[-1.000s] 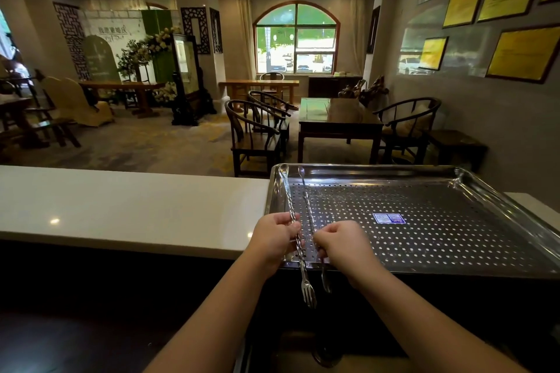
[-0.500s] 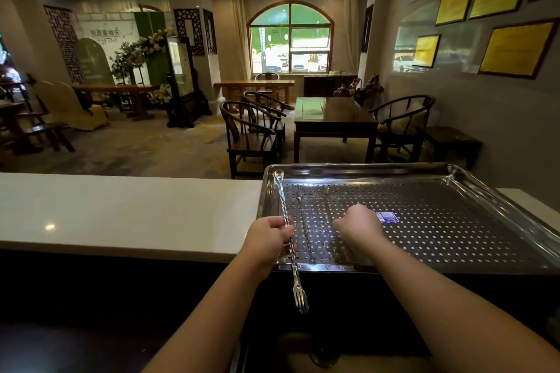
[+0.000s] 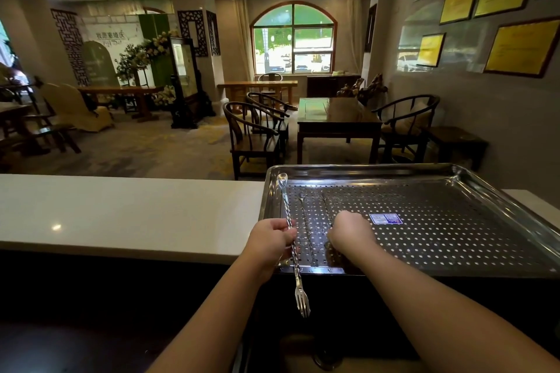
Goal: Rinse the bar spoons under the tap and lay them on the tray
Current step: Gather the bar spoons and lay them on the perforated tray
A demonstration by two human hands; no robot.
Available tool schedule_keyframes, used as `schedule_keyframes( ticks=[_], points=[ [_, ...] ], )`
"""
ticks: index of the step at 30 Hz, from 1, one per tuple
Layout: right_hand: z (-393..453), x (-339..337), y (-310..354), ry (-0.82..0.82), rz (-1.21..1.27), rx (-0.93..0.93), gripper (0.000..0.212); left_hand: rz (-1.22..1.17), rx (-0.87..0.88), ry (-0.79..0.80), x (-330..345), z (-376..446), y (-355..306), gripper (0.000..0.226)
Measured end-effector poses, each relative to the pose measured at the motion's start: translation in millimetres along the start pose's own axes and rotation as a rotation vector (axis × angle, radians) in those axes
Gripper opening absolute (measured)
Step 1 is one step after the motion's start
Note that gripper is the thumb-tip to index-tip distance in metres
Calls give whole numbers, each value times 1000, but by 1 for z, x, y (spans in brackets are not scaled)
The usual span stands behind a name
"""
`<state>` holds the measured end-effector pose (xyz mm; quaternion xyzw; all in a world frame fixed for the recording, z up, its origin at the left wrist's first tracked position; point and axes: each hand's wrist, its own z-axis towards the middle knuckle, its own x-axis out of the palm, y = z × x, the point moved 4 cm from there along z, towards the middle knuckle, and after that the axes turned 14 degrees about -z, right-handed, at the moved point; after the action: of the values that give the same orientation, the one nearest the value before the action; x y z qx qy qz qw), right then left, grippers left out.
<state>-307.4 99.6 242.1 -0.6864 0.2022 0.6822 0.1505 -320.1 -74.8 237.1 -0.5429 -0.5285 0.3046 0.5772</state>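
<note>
A twisted-stem bar spoon (image 3: 290, 232) is pinched in the left hand (image 3: 270, 241), whose fingers are curled closed around the middle of its stem. Its small bowl end points away over the far left corner of the tray (image 3: 454, 174), and its forked end hangs past the tray's near rim, over the dark space below. Just to its right, a second spoon (image 3: 306, 225) lies flat on the perforated floor of the tray, running front to back. A third spoon (image 3: 325, 204) lies beside that one, its near part hidden under the right hand (image 3: 350, 228). That hand rests knuckles-up on the tray in a loose fist over the stem; whether its fingers actually grip the spoon cannot be told.

The steel tray sits on the right end of a white desk (image 3: 121, 215). A small blue and white sticker (image 3: 385, 218) is stuck on the tray floor just right of the right hand; its print is too small to read.

Beyond the desk is a lounge with dark wooden chairs (image 3: 254, 133) and a table (image 3: 336, 115). On the far left wall a white sign (image 3: 110, 35) carries Chinese characters, too blurred to read with certainty. Gold framed plaques (image 3: 521, 45) hang on the right wall, their text illegible.
</note>
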Motion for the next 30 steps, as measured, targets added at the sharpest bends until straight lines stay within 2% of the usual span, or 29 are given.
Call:
schedule_keyframes(
  ticks=[4, 7, 11, 13, 16, 19, 30],
  points=[
    [-8, -9, 0, -36, 49, -6, 32, -1, -3, -2, 0, 0, 0, 12],
    [-26, -22, 7, -97, 283, -67, 32, -13, -4, 0, 0, -1, 0, 11],
    [-61, -17, 21, 101, 684, -186, 30, -20, 13, 11, -2, -2, -1, 10],
    [-73, -13, 25, 168, 712, -229, 27, -27, 21, 15, -2, -2, -1, 7],
    [-79, -13, 26, 131, 661, -249, 14, -19, 24, 15, 0, -2, 0, 6],
    [-79, -11, 25, 144, 710, -238, 10, -24, 16, 17, 1, -3, 0, 7],
    [-79, 2, 19, 366, 1150, -145, 10, -141, -17, 109, 1, -9, -4, 11]
  ],
)
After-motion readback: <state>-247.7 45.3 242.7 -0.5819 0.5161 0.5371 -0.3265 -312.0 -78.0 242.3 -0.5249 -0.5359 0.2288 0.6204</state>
